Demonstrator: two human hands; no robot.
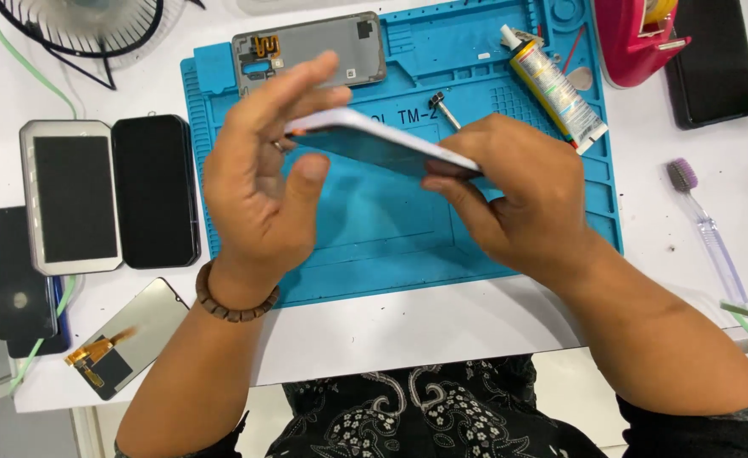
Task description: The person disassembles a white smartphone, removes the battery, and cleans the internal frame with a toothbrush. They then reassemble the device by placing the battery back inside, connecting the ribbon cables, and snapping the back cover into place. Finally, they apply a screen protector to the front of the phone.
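Two hands on one phone [382, 142], held edge-on above the blue repair mat [374, 246]. Left hand [259, 182] half open, fingers arched over the phone's left end, thumb loose below. Right hand [518, 191] closed on the right end, thumb and fingertips pinching the edge. Looks like a seam check or press-together step on the phone body; judging by that, next move calls for even pressure along the edge and a steady grip, no twist.

Count:
- 1 grey rear frame [310, 49] at top of mat
- 1 glue tube [556, 85] on mat, right
- 1 small metal tool [444, 108] behind the phone
- 2 screens left of mat: white-framed screen [70, 197], black screen [155, 191]
- 1 loose display panel with flex cable [124, 339]
- 1 toothbrush [709, 229]
- 1 fan [77, 25]
- 1 red tape dispenser [636, 38]
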